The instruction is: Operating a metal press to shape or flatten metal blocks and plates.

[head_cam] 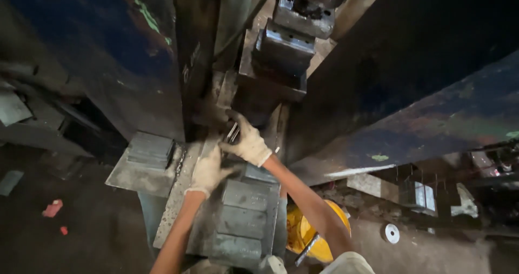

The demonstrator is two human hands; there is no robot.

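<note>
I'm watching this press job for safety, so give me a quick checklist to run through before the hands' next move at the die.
1. Gloves on both hands: ok; the left hand and right hand both wear pale work gloves.
2. Hands out from under the ram block: not ok; both are at the die area just below it.
3. Grip on the small metal piece: cannot tell; the right hand's fingers are at it, but the hold is hidden.
4. Steel blocks lying flat on the press bed: ok.
5. Yellow container clear of the right forearm: cannot tell; the arm overlaps it.
</note>
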